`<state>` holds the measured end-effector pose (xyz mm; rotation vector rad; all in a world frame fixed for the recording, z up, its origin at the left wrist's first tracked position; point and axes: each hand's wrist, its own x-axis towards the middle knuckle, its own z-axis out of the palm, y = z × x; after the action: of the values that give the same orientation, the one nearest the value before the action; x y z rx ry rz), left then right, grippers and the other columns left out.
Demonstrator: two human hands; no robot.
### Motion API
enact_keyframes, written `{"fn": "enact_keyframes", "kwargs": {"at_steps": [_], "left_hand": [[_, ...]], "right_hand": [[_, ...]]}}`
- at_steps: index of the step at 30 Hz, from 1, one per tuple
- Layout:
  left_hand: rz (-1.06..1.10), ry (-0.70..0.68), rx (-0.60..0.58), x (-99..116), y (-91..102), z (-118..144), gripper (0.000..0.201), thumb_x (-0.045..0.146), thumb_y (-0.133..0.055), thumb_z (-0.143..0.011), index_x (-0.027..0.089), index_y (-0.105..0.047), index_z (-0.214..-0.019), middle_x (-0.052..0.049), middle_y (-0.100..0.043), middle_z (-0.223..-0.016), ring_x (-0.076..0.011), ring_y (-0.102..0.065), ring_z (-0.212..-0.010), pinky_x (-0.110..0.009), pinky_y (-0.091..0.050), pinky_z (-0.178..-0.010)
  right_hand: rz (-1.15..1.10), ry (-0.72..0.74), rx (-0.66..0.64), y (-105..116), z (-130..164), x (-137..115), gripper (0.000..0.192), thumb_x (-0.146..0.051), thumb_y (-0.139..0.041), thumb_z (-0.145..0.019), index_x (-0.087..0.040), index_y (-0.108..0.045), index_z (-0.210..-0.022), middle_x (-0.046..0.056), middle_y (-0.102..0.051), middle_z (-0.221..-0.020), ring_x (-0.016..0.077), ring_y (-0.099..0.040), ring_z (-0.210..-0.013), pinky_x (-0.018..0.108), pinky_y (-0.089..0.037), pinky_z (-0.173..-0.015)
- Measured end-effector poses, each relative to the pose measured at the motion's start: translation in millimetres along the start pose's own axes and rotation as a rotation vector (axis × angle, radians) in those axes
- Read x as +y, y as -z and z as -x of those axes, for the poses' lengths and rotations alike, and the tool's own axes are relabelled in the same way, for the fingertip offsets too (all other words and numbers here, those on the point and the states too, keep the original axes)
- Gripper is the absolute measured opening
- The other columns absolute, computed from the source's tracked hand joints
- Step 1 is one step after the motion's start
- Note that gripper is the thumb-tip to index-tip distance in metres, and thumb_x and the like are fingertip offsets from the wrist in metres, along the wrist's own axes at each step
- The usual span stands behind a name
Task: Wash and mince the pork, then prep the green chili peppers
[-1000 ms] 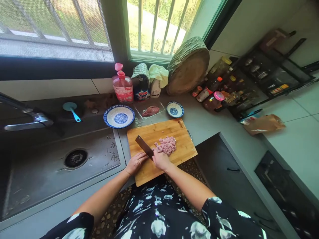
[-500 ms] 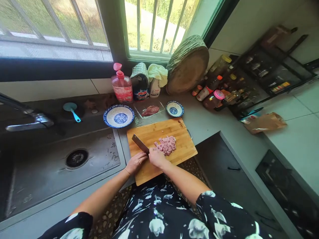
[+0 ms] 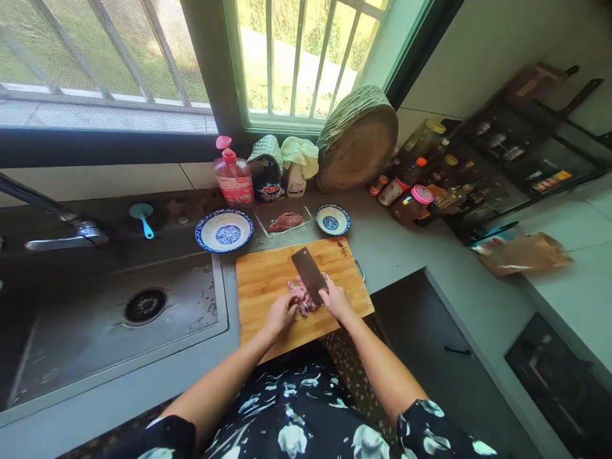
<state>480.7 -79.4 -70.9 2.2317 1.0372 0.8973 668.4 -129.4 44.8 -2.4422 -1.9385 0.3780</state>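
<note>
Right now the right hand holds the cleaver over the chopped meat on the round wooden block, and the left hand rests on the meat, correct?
Not quite. The head view shows the meat on the rectangular cutting board; the round block leans by the window. The right hand does hold the cleaver, left hand on the meat.

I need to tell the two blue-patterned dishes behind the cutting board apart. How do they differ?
The left dish is clearly wider and shallower, like a plate; the right dish is smaller and more bowl-like. The left dish sits near the sink, beyond the cutting board's left corner; the right dish sits beyond its right corner. Both share a blue rim and a blue centre motif on white.
</note>
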Motion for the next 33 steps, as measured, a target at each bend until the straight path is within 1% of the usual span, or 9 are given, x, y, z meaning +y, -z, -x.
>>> {"fn": "enact_keyframes", "kwargs": {"at_steps": [2,5,8,12,16,21,26,29,33], "left_hand": [[-0.043,0.064,0.103,16.3,-16.5,3.4,0.027,0.025,-0.052,-0.081,0.017,-0.056,-0.107,-0.011,-0.061,-0.101,-0.0235,-0.058,-0.094,-0.04,-0.048,-0.082],[-0.212,0.189,0.249,36.9,-37.1,10.8,0.063,0.039,-0.064,-0.073,0.012,-0.042,-0.126,-0.022,-0.046,-0.124,-0.0338,-0.043,-0.116,-0.051,-0.038,-0.093],[-0.365,0.297,0.278,52.4,-55.1,9.5,0.099,0.051,-0.072,-0.059,0.008,-0.026,-0.136,-0.028,-0.026,-0.139,-0.0428,-0.022,-0.128,-0.059,-0.026,-0.098],[-0.42,0.334,0.288,61.4,-72.4,-6.5,0.107,0.055,-0.07,-0.06,0.012,-0.014,-0.141,-0.026,-0.018,-0.143,-0.0412,-0.015,-0.131,-0.059,-0.021,-0.101],[-0.402,0.332,0.372,61.4,-77.0,-20.3,0.11,0.054,-0.07,-0.062,0.011,-0.006,-0.142,-0.026,-0.02,-0.142,-0.0404,-0.018,-0.131,-0.057,-0.025,-0.1],[-0.341,0.201,0.335,55.2,-71.4,-27.8,0.106,0.046,-0.073,-0.062,0.013,-0.011,-0.141,-0.022,-0.031,-0.137,-0.0349,-0.028,-0.127,-0.05,-0.028,-0.103],[-0.317,0.067,0.262,37.8,-66.0,-33.2,0.099,0.051,-0.071,-0.059,0.018,-0.022,-0.139,-0.019,-0.037,-0.132,-0.0354,-0.034,-0.123,-0.053,-0.029,-0.1],[-0.365,0.106,0.219,34.6,-61.6,-34.8,0.098,0.059,-0.071,-0.053,0.02,-0.033,-0.135,-0.017,-0.037,-0.134,-0.0384,-0.03,-0.124,-0.058,-0.021,-0.102],[-0.316,0.102,0.213,42.5,-56.9,-39.0,0.092,0.059,-0.07,-0.055,0.017,-0.039,-0.131,-0.018,-0.037,-0.134,-0.0364,-0.03,-0.124,-0.052,-0.026,-0.103]], "right_hand": [[0.094,-0.011,0.053,13.8,-9.0,22.7,0.026,-0.033,-0.033,-0.093,-0.017,-0.046,-0.107,0.01,-0.065,-0.085,0.0215,-0.064,-0.08,0.027,-0.043,-0.065],[0.22,0.022,0.051,24.7,-26.9,48.0,0.023,-0.025,-0.029,-0.094,-0.015,-0.047,-0.103,0.011,-0.064,-0.083,0.0223,-0.064,-0.078,0.029,-0.045,-0.065],[0.284,0.163,-0.005,19.2,-38.2,51.7,0.024,-0.018,-0.026,-0.093,-0.016,-0.048,-0.102,0.013,-0.063,-0.085,0.0213,-0.064,-0.078,0.029,-0.046,-0.065],[0.349,0.444,-0.054,3.7,-35.0,42.9,0.023,-0.016,-0.027,-0.092,-0.018,-0.047,-0.104,0.011,-0.062,-0.089,0.0194,-0.064,-0.076,0.028,-0.048,-0.063],[0.343,0.619,-0.088,6.9,-38.1,52.1,0.021,-0.018,-0.031,-0.091,-0.019,-0.048,-0.102,0.01,-0.063,-0.088,0.0188,-0.064,-0.075,0.026,-0.047,-0.062],[0.064,0.456,-0.027,18.4,-52.7,104.1,0.02,-0.026,-0.034,-0.091,-0.017,-0.052,-0.094,0.007,-0.066,-0.079,0.0174,-0.063,-0.07,0.022,-0.043,-0.06],[-0.427,0.324,-0.159,-13.6,-37.8,153.3,0.021,-0.033,-0.033,-0.089,-0.019,-0.047,-0.08,-0.001,-0.058,-0.06,0.0136,-0.058,-0.053,0.021,-0.042,-0.051],[-0.709,0.187,-0.281,-41.0,-23.2,149.8,0.02,-0.037,-0.031,-0.088,-0.02,-0.04,-0.081,-0.005,-0.053,-0.057,0.0106,-0.051,-0.039,0.019,-0.037,-0.039],[-0.906,0.141,-0.357,-62.8,-9.5,111.6,0.019,-0.039,-0.035,-0.085,-0.021,-0.037,-0.081,-0.007,-0.051,-0.056,0.0086,-0.048,-0.036,0.018,-0.036,-0.036]]}}
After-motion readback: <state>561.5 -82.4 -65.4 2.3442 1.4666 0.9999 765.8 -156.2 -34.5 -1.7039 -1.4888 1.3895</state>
